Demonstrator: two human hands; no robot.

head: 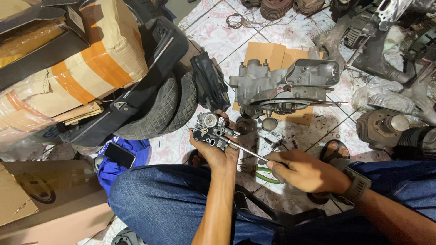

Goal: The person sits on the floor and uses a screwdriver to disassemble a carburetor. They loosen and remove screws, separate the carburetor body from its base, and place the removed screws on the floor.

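**Screwdriver into a small carburettor, held over the knees**

The carburettor [212, 130], a small grey metal casting with a round cap on top, sits in the left hand [217, 152], fingers wrapped up around its underside, held above the tiled floor [213, 36] between the person's 2 knees. The right hand [305, 172] is clenched around the green handle of a screwdriver [247, 150], whose thin steel shaft runs up and left until its tip meets the casting's right side.

To my eye, this goes best with the shaft kept dead in line with the screw and the left hand bracing the body firmly, so the tip does not slip out and chew the slot.

Just beyond, an engine case [286, 86] lies on a sheet of cardboard [268, 54], with 2 stacked tyres [170, 106] to its left and a phone [119, 155] on blue cloth nearer.

The screw itself is hidden behind the casting, most of the handle is buried in the fist, and the parts at the right edge are cut off.
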